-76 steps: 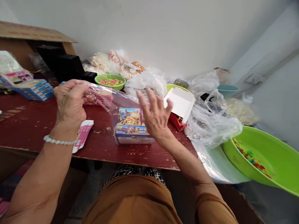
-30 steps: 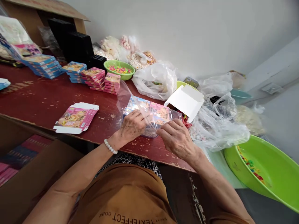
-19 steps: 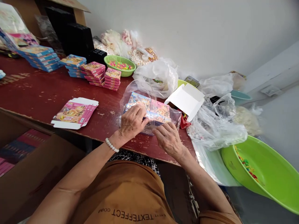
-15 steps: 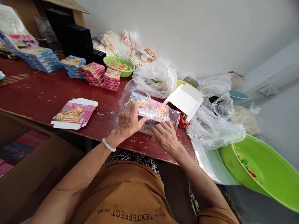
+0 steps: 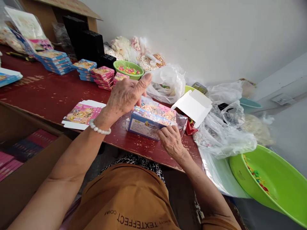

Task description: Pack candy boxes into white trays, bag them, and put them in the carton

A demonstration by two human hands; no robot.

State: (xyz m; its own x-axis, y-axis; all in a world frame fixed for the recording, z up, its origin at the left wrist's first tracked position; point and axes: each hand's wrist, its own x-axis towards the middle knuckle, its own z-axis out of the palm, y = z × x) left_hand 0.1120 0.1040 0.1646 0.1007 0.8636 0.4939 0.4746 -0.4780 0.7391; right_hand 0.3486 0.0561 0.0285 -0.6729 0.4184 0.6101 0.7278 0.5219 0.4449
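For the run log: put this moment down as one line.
left hand: raised over bagged boxes | right hand: pinching the bag's near edge | boxes: on red table | flat pink carton: left of them

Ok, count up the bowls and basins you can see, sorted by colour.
Green: 3 (small bowl of beads, bowl rim behind the white box, big basin)
Teal: 1 (teal bowl)
Total: 4

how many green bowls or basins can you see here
3: a small green bowl of coloured bits by the wall, a green rim behind the white box, and a big green basin at right. Bags may hide others.
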